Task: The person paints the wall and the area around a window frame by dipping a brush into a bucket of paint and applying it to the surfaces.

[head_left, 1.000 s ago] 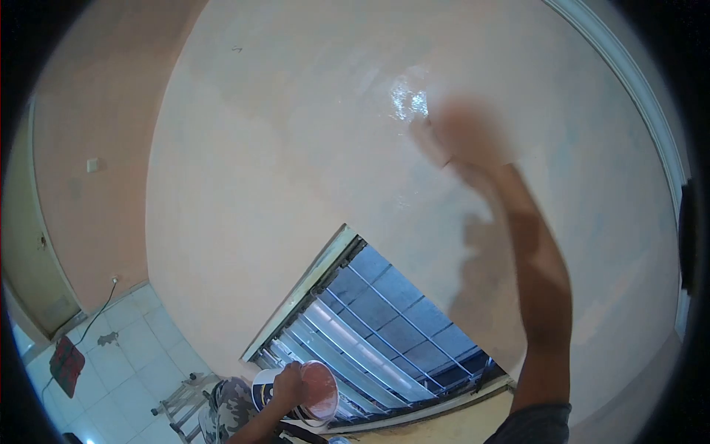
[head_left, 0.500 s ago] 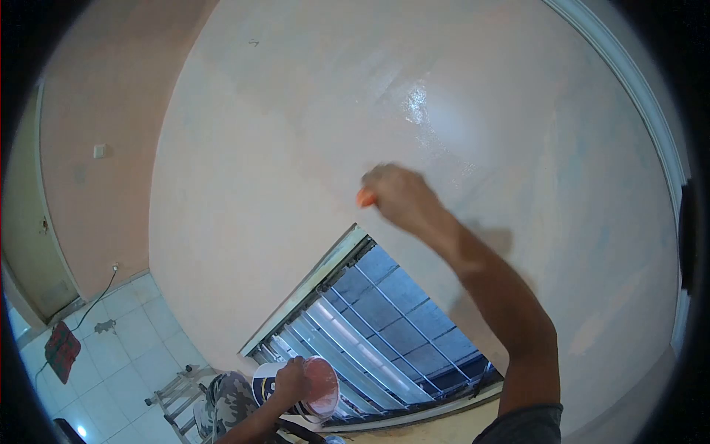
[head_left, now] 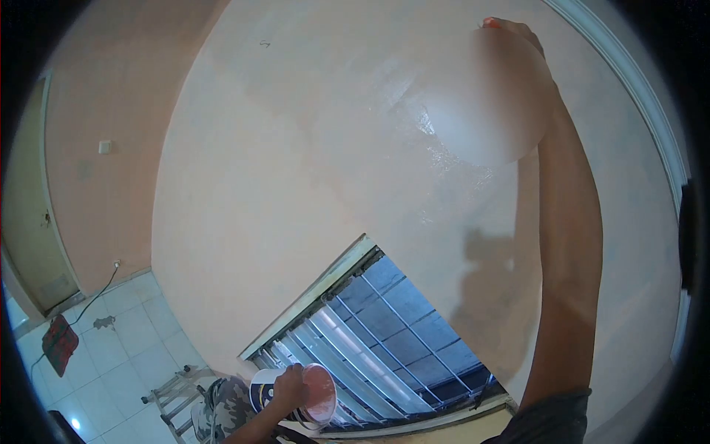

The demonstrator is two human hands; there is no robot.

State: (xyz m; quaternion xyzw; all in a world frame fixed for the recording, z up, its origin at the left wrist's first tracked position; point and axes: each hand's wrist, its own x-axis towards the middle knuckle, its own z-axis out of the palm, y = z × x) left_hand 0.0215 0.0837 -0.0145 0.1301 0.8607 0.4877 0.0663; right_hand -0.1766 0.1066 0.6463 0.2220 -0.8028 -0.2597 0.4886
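Observation:
My right hand [head_left: 518, 31] is raised high against the pale pink wall [head_left: 296, 163]. Its fingers are closed round an orange-handled tool [head_left: 490, 23], of which only a small orange part shows. A blurred round patch hides part of that hand and the wall beside it. Wet, shiny streaks [head_left: 444, 157] mark the wall to the lower left of the hand. Down at the bottom, my left hand [head_left: 291, 388] grips the rim of a white and dark-blue paint bucket [head_left: 262, 392], tilted so its pink-coated inside shows.
Below the wall is a window [head_left: 384, 333] with louvre slats and metal bars. A metal ladder [head_left: 176, 403] stands at the lower left beside my camouflage-clad leg [head_left: 229, 407]. On the tiled floor lie a dark red checked cloth [head_left: 61, 345] and a cable [head_left: 96, 296]. A door [head_left: 37, 214] is far left.
My right hand has risen up and to the right from just above the window, and the arm is now stretched upward. My left hand still holds the bucket, nearly unmoved.

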